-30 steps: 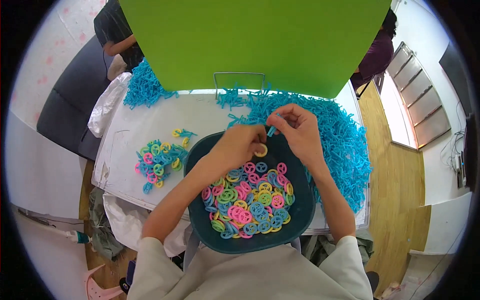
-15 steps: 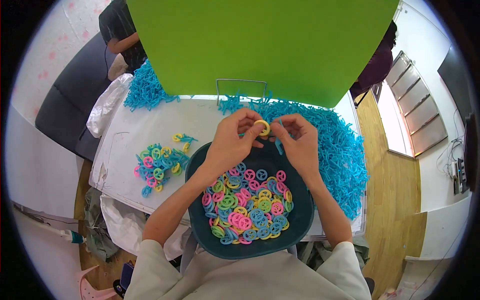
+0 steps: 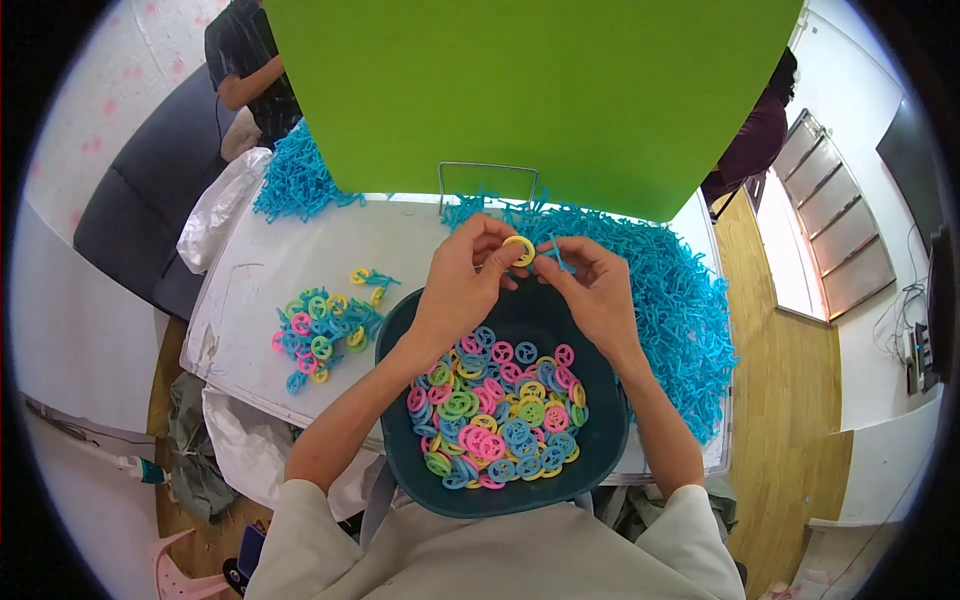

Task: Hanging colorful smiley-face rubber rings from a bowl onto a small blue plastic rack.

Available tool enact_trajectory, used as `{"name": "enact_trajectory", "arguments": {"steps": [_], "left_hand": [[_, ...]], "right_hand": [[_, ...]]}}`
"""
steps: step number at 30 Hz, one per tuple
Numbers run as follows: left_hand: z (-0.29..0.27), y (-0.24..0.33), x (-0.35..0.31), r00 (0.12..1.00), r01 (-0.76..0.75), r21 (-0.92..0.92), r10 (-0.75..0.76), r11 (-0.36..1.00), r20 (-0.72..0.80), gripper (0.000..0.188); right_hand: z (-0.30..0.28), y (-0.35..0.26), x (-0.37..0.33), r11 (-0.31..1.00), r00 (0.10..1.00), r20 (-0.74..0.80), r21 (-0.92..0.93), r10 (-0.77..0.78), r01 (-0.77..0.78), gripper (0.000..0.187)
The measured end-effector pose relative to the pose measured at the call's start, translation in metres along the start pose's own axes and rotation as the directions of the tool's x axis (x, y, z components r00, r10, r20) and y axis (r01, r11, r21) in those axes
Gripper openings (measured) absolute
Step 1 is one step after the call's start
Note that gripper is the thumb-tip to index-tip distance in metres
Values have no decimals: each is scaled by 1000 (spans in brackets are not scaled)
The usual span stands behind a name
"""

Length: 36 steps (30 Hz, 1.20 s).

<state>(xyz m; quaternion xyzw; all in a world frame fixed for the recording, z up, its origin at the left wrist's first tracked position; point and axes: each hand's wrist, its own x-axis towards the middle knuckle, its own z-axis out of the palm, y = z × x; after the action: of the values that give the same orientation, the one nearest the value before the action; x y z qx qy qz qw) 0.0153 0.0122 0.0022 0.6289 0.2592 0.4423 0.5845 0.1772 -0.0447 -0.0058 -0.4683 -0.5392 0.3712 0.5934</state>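
Observation:
My left hand [image 3: 466, 278] pinches a small yellow plastic wheel [image 3: 531, 249] between thumb and fingers, above the far rim of a dark green tub [image 3: 397, 445]. Close on its right, my right hand [image 3: 597, 292] grips a thin blue plastic stem [image 3: 557, 254] with small branches. Stem and wheel are very near each other; whether they touch I cannot tell. Inside the tub lie many loose toy wheels [image 3: 517, 432] in pink, blue, yellow and green. On the white table [image 3: 230, 345] to the left is a pile of wheels joined to blue stems [image 3: 318, 335].
A large heap of blue stems [image 3: 680, 310] covers the table's right side, with another heap [image 3: 298, 180] at far left. A green panel [image 3: 530, 90] and a metal wire bracket [image 3: 488, 166] stand at the back. Two other people [image 3: 245, 75] [image 3: 752, 135] are beyond it.
The blue stem in my right hand has turned from hanging downward to slanting up beside the wheel. Both hands have risen slightly, and the whole view has shifted a little.

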Motion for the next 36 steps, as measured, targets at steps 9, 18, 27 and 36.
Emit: {"name": "enact_trajectory", "arguments": {"steps": [9,18,27,36], "left_hand": [[9,-1,-5,988,-129,250,146,960,-54,6],[12,-8,-6,812,-491,625,579,607,76,2],[7,4,-5,987,-140,220,152,965,-43,15],[5,11,-1,1000,-8,-91,9,996,6,22]], "right_hand": [[-2,-2,-2,993,1000,14,-117,-4,6,13],[-7,1,-1,988,987,96,80,126,-134,15],[4,-15,-5,980,993,-81,-190,-83,67,27],[4,-14,-4,981,990,-139,-193,8,-35,15]]}}
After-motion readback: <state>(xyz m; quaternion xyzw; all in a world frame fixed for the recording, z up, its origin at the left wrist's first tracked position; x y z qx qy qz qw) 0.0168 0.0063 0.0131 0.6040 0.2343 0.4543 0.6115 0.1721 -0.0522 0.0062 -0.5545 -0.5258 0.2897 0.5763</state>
